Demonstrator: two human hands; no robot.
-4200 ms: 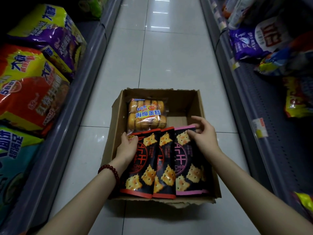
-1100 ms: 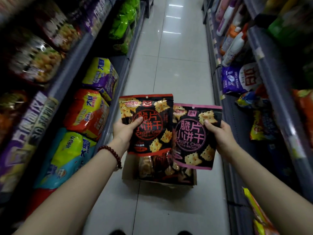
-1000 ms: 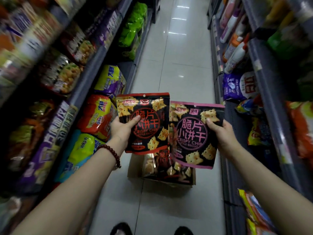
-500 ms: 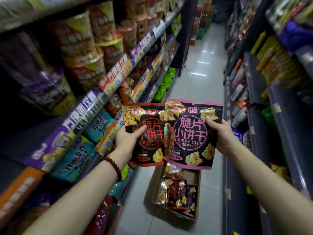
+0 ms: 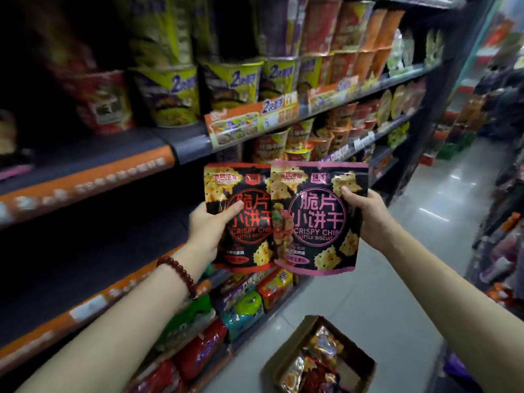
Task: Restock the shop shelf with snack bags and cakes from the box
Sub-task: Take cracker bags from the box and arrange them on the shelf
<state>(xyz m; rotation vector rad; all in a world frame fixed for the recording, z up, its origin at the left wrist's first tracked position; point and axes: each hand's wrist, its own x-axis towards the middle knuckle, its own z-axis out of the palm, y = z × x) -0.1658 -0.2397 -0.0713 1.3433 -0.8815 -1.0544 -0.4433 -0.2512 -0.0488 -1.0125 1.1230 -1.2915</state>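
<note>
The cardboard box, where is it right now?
In the head view, the cardboard box sits on the floor at the bottom right, below the two biscuit bags and beside the lowest shelf.

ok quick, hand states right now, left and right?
Left hand: closed on the red-trimmed biscuit bag.
Right hand: closed on the pink-trimmed biscuit bag.

Both biscuit bags read "CRISPY CHIP LITTLE BISCUIT"
</note>
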